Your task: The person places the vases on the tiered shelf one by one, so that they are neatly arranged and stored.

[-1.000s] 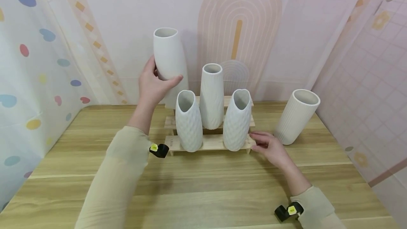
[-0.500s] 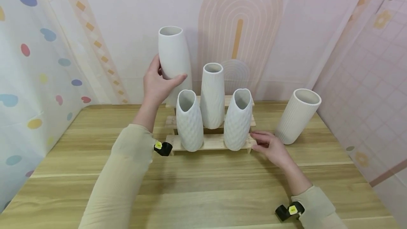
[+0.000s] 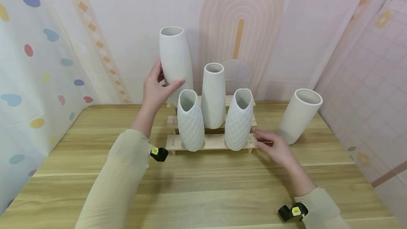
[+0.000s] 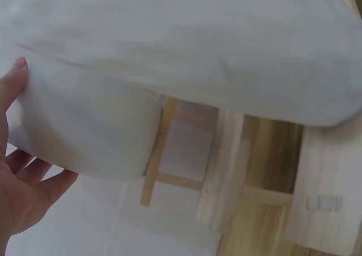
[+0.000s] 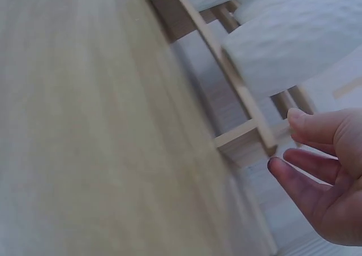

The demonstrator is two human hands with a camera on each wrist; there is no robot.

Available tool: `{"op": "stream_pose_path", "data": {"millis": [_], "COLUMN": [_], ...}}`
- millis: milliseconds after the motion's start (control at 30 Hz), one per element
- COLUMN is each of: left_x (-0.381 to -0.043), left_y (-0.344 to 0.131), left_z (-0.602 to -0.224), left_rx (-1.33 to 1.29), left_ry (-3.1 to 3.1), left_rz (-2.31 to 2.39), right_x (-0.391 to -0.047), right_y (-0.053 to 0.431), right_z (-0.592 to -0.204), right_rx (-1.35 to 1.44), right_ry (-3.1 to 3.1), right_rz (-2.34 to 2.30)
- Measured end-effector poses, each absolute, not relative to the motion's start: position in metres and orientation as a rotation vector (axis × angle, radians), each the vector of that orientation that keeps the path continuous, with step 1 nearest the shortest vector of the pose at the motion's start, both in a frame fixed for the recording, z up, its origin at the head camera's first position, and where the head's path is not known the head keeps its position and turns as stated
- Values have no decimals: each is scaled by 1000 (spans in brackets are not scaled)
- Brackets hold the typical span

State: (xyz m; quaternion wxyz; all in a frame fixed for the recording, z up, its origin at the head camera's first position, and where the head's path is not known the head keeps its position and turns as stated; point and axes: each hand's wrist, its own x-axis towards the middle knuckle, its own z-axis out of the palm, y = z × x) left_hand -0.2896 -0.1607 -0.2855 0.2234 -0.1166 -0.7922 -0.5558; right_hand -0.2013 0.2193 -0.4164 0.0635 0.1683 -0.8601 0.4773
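Observation:
My left hand (image 3: 154, 89) grips a tall smooth white vase (image 3: 175, 56) from its left side, thumb across the front. The vase stands upright at the left end of the top tier of a stepped wooden rack (image 3: 216, 141); a nearer vase hides part of its base. In the left wrist view, the thumb and fingers spread round the vase's lower body (image 4: 85, 126). My right hand (image 3: 276, 148) is at the right end of the rack's lowest tier, fingers loosely bent, fingertips right by the board's end. In the right wrist view, its fingers (image 5: 302, 182) hold nothing.
Two dimpled vases with notched rims, a left one (image 3: 191, 123) and a right one (image 3: 239, 123), stand on the lowest tier. A slender vase (image 3: 213, 98) rises from the middle tier. A ribbed vase (image 3: 297, 119) stands on the wooden table (image 3: 203, 190) at right.
The tall vase has shifted slightly right over the top tier with my left hand, which has since slid a little down its side. My right hand has edged slightly right.

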Motion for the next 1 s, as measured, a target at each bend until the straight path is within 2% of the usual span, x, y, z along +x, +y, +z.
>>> {"op": "stream_pose_path", "data": {"millis": [367,700,1000], "left_x": [-286,-289,-285], "left_y": [-168,-171,-174], "left_z": [-311,-313,-323], "left_rx": [-423,-436,-461], "left_ry": [-2263,-2284,-2260], "left_rz": [-1538,-1561,-1562], "right_x": [-187,-183,-170], "right_y": [234,240,261], "right_z": [-398,-388,-364], "right_rx": [415,377,335], "right_ry": [-2511,-2442,-2268], "right_rz": [1422,1459,1429]}}
